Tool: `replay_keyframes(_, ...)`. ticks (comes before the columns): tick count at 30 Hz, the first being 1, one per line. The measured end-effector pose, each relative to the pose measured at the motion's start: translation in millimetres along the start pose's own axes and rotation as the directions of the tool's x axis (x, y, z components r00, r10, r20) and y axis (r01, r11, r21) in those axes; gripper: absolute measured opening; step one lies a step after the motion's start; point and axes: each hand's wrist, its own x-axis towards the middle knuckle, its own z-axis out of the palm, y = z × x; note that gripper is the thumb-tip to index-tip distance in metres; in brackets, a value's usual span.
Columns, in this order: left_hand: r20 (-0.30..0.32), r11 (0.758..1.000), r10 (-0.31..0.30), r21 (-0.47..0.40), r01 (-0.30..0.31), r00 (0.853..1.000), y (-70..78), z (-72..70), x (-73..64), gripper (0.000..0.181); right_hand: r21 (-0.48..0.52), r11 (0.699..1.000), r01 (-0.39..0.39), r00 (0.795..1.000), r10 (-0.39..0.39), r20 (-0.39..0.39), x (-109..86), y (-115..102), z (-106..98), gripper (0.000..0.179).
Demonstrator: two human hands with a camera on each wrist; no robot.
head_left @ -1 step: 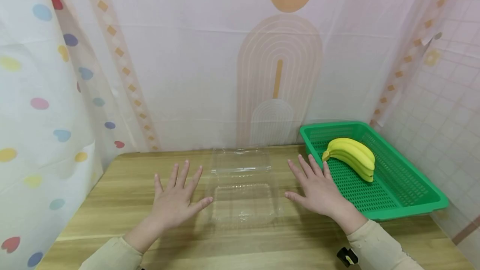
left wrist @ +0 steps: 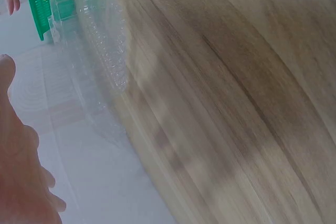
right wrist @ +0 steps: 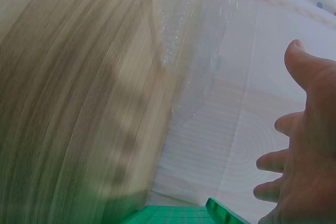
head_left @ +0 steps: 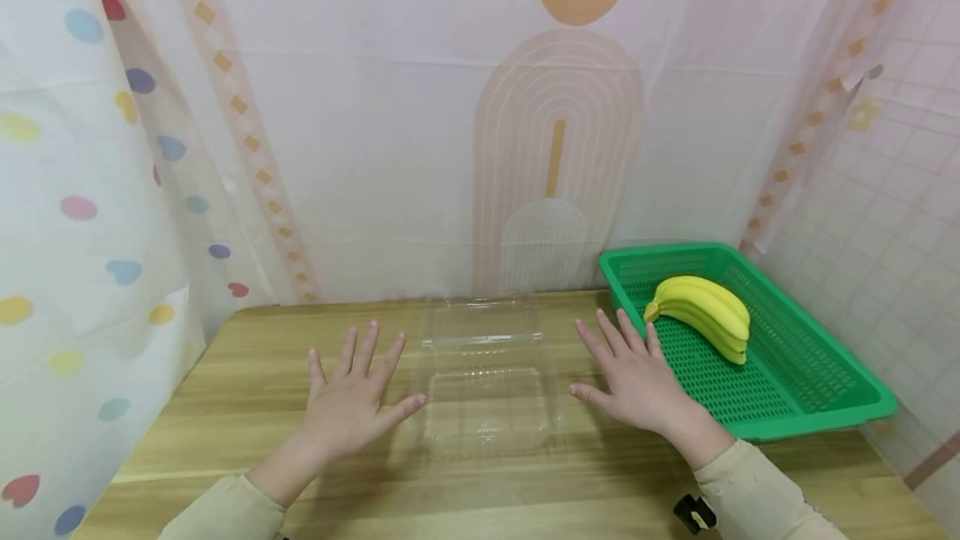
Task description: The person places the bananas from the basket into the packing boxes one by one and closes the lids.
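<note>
Between my two hands, a clear plastic clamshell box (head_left: pixel 486 407) lies on the wooden table, its lid (head_left: pixel 483 319) raised at the back. My left hand (head_left: pixel 348 407) is held over the table left of the box, fingers spread and straight, holding nothing. On the other side my right hand (head_left: pixel 633 377) hovers with spread fingers, also holding nothing, its little finger overlapping the edge of a green basket (head_left: pixel 810 427) in the head view. A bunch of yellow bananas (head_left: pixel 701 311) lies inside that basket. The left wrist view shows the box (left wrist: pixel 102 30) beyond the left hand (left wrist: pixel 21 156).
The wooden table (head_left: pixel 225 407) backs onto a patterned curtain (head_left: pixel 390 148), with more hanging cloth at left and right. A small black object (head_left: pixel 694 513) shows beside the right sleeve.
</note>
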Motion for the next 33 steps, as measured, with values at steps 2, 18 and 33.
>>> replay_keyframes(2, -0.007, 1.0, 0.004, -0.001, -0.004, 1.0, -0.1, -0.6, 0.4, 0.086, 0.002, 1.0, 0.0, 1.0, 0.0, -0.001, -0.1, -0.2, -0.3, 0.083)
replay_keyframes(18, -0.057, 0.999, 0.043, 0.019, -0.042, 0.997, 3.6, -9.6, 0.0, 0.085, 0.008, 0.999, 0.039, 0.999, -0.039, -0.02, -0.9, -2.4, -7.7, 0.082)
replay_keyframes(33, -0.139, 0.994, 0.088, 0.078, -0.077, 0.986, 8.8, -17.9, 4.0, 0.088, 0.041, 0.998, 0.05, 0.993, -0.045, -0.111, -6.6, 12.1, -21.8, 0.082)
